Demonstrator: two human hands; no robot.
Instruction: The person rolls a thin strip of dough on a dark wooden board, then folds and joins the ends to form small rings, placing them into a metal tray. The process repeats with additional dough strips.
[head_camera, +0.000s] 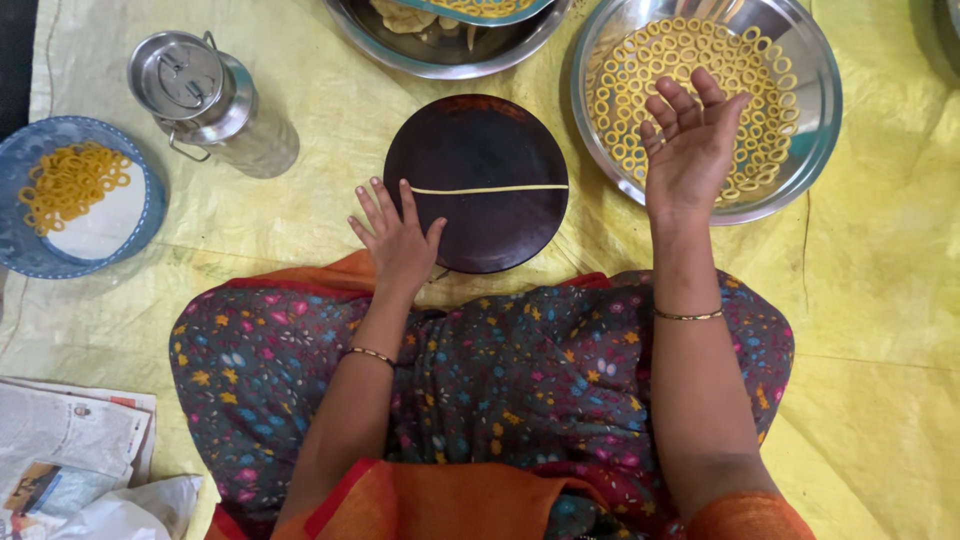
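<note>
i'm resting my left hand (398, 238) flat, fingers apart, on the dough strand (489, 189)'s end; right hand (692, 140) hovering open, empty. pressing unevenly is risking snapping it.

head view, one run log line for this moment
left hand on dark round board | dough strip across board | right hand open over ring bowl

Dark-brown board (476, 225), yellow strand (489, 189) (floral dress (500, 380)).

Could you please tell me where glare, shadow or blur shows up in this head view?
Head view: even, soft light; glare on the steel bowl rim and steel canister lid; a faint shadow beside the canister; right hand slightly motion-blurred, left hand sharp.
</note>
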